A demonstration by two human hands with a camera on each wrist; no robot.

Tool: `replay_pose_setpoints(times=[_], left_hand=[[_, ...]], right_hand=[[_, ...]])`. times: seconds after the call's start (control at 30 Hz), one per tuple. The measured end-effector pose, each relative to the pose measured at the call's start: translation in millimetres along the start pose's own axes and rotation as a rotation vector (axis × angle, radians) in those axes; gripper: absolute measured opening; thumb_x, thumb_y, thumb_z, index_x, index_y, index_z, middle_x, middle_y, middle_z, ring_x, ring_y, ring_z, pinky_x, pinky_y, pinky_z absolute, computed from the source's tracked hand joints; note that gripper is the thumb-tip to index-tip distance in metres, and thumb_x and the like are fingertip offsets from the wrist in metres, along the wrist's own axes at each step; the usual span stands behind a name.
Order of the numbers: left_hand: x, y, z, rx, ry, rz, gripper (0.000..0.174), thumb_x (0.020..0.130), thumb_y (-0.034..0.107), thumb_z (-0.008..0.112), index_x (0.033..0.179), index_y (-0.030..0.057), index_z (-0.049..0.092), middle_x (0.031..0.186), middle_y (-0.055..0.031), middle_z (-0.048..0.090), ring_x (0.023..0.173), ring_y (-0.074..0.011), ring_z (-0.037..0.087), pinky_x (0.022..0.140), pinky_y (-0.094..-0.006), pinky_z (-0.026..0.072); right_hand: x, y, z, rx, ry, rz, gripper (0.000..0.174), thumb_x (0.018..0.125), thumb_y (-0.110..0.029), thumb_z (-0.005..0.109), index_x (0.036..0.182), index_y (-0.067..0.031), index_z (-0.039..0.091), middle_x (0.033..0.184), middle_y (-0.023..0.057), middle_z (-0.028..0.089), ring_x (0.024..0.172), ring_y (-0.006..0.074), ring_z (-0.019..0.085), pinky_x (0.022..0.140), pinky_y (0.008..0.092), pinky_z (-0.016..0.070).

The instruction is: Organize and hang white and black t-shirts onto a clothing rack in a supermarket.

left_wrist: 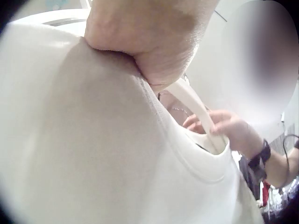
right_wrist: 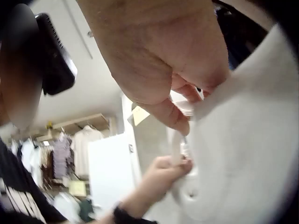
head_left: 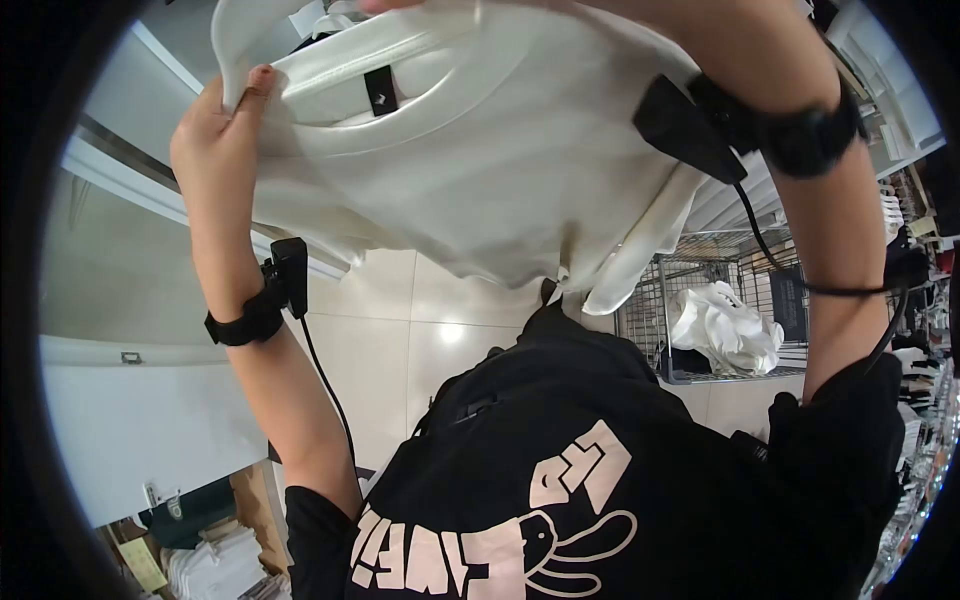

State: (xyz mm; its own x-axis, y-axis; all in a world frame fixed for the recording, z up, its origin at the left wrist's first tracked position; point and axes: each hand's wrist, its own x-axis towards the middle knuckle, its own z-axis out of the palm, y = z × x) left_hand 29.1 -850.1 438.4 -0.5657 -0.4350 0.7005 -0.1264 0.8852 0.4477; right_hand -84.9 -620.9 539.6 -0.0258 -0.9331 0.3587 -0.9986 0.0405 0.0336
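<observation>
A white T-shirt (head_left: 480,170) with a round neckline and a black neck label (head_left: 380,90) hangs spread out in front of me. A white hanger (head_left: 228,50) shows at its neck. My left hand (head_left: 215,125) grips the shirt at one side of the neckline, thumb inside it, with the hanger running into the same grip. The head view cuts off most of my right hand at the top. In the left wrist view, my right hand (left_wrist: 233,133) pinches the white hanger strip at the other side of the neckline. Its bent fingers also show in the right wrist view.
A wire basket cart (head_left: 650,310) holding crumpled white clothes (head_left: 725,330) stands at the right. White cabinet doors (head_left: 140,420) line the left, with folded clothes (head_left: 225,565) on a shelf below. Garments (right_wrist: 84,149) hang on a rail behind.
</observation>
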Motion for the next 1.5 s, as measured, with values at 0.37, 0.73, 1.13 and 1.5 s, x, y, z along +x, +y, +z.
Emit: replay_pose_setpoints(times=[0.37,0.73,1.13,1.5], left_hand=[[19.4,-3.6,-21.3,0.206,0.012,-0.026,0.042,0.085,0.043,0.066,0.093,0.0020,0.068,0.053,-0.0057,0.044,0.053,-0.0151,0.040,0.053,-0.0289,0.0358],[20.3,-104.4,-59.3,0.129,-0.099,-0.346,0.045,0.087,0.037,0.067,0.104,-0.0039,0.069,0.087,-0.0089,0.067,0.083,-0.0133,0.058,0.079,-0.0266,0.0445],[10.0,-81.9,-72.3,0.083,0.008,-0.354,0.045,0.084,0.039,0.069,0.099,-0.0038,0.069,0.079,-0.0065,0.062,0.076,-0.0123,0.055,0.072,-0.0253,0.0434],[52.3,-45.9,-82.2,-0.056,0.027,-0.332,0.043,0.080,0.038,0.072,0.094,-0.0025,0.070,0.076,-0.0039,0.062,0.069,-0.0111,0.056,0.062,-0.0254,0.0432]], right_hand=[[-227.2,86.4,156.4,0.771,-0.034,0.980,0.052,0.068,-0.032,0.083,0.105,0.0025,0.068,0.092,0.0096,0.071,0.085,0.0160,0.064,0.082,0.0300,0.0484],[-259.5,98.5,88.2,0.956,0.432,1.134,0.025,0.086,-0.026,0.070,0.092,-0.0015,0.070,0.063,-0.0006,0.062,0.045,0.0028,0.051,0.036,0.0164,0.0352],[-242.4,131.8,80.9,0.775,0.523,0.942,0.025,0.086,-0.022,0.071,0.095,0.0015,0.071,0.081,-0.0013,0.064,0.076,0.0057,0.055,0.069,0.0197,0.0410],[-235.7,174.4,33.5,-0.024,0.601,0.640,0.038,0.092,-0.028,0.061,0.120,-0.0029,0.064,0.113,0.0085,0.066,0.106,0.0156,0.060,0.097,0.0279,0.0413]])
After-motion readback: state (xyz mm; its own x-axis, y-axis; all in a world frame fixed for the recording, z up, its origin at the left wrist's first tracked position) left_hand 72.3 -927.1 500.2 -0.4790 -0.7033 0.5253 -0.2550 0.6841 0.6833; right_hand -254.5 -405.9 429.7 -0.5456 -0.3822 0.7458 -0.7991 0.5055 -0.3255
